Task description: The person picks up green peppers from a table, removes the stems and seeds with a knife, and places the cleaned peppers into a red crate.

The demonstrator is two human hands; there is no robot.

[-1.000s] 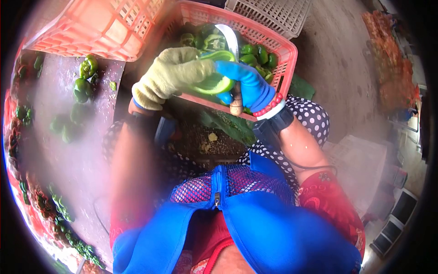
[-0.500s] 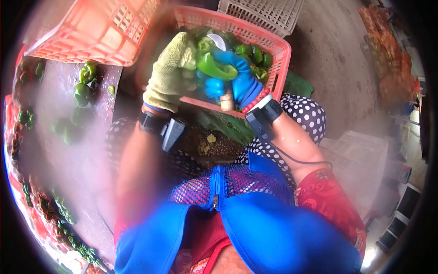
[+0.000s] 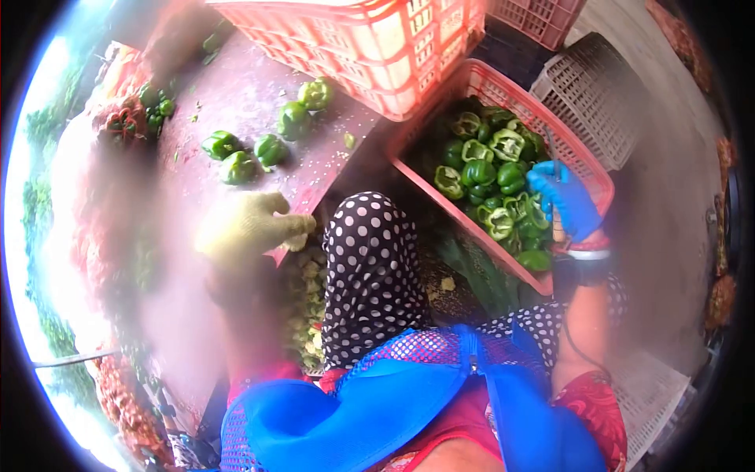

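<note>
My left hand (image 3: 255,224), in a pale yellow knitted glove, is at the edge of the purplish tabletop, above a heap of pale green pepper scraps (image 3: 308,315). Its fingers are curled together; a small pale bit may sit at their tips, too blurred to name. My right hand (image 3: 565,200), in a blue glove, is closed around the wooden handle of a knife (image 3: 558,228), its blade pointing away from me. This hand is over the right side of a pink crate (image 3: 491,256) filled with green bell peppers (image 3: 478,173), several cut open with pale insides showing.
Several green peppers (image 3: 270,149) lie on the tabletop (image 3: 236,86), left of a tall pink crate (image 3: 370,55). A grey crate (image 3: 586,102) stands beyond the pepper crate. My knee in dotted trousers (image 3: 368,259) is between table and crate. Blurred sacks line the left.
My view has turned left. The left hand has moved from the pepper crate to the table edge. The cut pepper has left my right hand, which still holds the knife.
</note>
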